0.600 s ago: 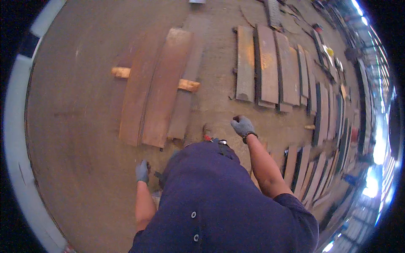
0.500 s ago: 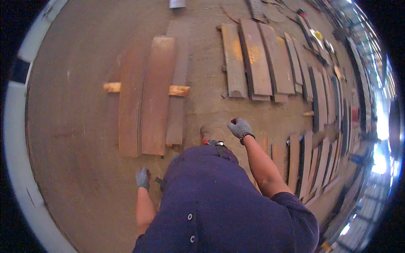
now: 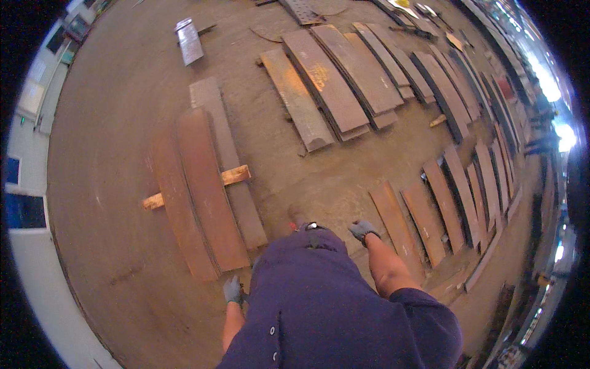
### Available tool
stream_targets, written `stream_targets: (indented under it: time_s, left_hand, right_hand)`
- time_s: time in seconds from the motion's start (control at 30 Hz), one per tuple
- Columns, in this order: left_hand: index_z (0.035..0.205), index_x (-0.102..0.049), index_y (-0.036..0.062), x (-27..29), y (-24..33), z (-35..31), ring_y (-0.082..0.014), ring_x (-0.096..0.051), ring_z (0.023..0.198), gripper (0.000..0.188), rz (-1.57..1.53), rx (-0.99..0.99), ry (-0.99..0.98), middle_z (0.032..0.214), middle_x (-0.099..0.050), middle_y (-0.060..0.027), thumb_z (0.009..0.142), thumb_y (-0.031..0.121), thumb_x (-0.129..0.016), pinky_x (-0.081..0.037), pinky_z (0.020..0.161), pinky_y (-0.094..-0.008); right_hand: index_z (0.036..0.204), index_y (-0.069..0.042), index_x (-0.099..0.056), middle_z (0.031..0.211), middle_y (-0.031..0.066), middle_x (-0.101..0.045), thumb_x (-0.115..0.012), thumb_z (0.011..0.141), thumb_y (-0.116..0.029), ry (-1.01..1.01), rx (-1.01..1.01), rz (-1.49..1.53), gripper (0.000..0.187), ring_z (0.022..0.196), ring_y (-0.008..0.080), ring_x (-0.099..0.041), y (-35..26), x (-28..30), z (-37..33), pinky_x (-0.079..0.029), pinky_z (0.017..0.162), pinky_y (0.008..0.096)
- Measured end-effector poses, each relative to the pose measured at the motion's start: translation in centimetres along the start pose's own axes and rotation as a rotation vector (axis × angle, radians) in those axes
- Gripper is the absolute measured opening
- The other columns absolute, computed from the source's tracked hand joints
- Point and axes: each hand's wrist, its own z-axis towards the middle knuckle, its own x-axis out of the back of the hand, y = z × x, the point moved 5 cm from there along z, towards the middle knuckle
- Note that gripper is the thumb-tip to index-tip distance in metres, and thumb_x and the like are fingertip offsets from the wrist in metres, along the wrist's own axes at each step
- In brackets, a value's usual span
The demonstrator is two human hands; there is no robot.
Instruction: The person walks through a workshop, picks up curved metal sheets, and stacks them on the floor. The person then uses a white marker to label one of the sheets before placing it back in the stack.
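My left hand, in a grey glove, hangs low beside my left hip, close to the near end of a stack of steel plates. Its fingers look loosely stretched, and nothing shows in them. Out in front on the right, my right hand wears a matching glove and a dark wristband. Its fingers are curled in, with no object visible. Left of me, long reddish-brown steel plates lie across a wooden beam. A narrower greyish plate rests beside them. Neither hand touches any plate.
Several steel plates with yellow marks lie in a row ahead. More narrow plates are spread on the right. A shiny metal piece lies far left on the brown floor. A white wall runs along the left.
The view has turned, so the plates now lie slanted and the left stack sits lower and nearer. My left hand shows closer to my body; my right hand appears lower.
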Motion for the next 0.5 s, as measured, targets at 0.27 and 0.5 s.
stream_targets:
  time_s: [0.27, 0.5]
  left_hand:
    - [0.11, -0.068, 0.0011, -2.9, 3.0, 2.6, -0.0205, -0.061, 0.063, 0.04, 0.101, 0.08, -0.079, 0.086, -0.063, -0.0093, 0.092, 0.036, -0.061, -0.047, 0.055, -0.0354]
    - [0.11, -0.067, 0.0041, -5.7, 7.3, 2.9, -0.0205, -0.061, 0.07, 0.033, 0.259, -0.072, -0.221, 0.089, -0.065, -0.0066, 0.09, 0.029, -0.062, -0.047, 0.056, -0.0363]
  right_hand:
    - [0.128, -0.005, -0.069, 0.124, 0.0206, -0.07, -0.058, 0.088, -0.038, 0.026, 0.199, 0.132, 0.053, 0.117, 0.0351, -0.066, -4.1, 3.1, 3.7, -0.05, 0.101, 0.0424]
    - [0.125, -0.005, -0.07, 0.122, 0.0214, -0.071, -0.057, 0.088, -0.035, 0.154, 0.179, 0.294, 0.049, 0.115, 0.0355, -0.067, 0.6, 4.9, 4.7, -0.052, 0.099, 0.0442]
